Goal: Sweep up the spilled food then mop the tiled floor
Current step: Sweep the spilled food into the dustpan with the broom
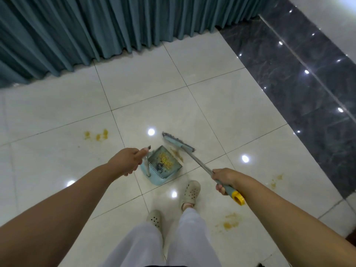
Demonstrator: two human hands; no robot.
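At centre frame, our left hand point(129, 160) grips the dustpan point(163, 166) handle upright, steadying it on the floor point(57, 116), while our right hand point(224, 180) wraps the broom point(178, 144) handle to push food in. Yellow spills point(96, 134) remain at left and lower right.

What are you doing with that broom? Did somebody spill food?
Someone is sweeping spilled yellow food off the tiled floor. The right hand grips the broom, whose head sits at the mouth of the dustpan. The left hand holds the dustpan's upright handle. A pile of yellow bits is already in the pan. Three messy patches are still on the floor: one on the left and two on the right. No mopping yet.
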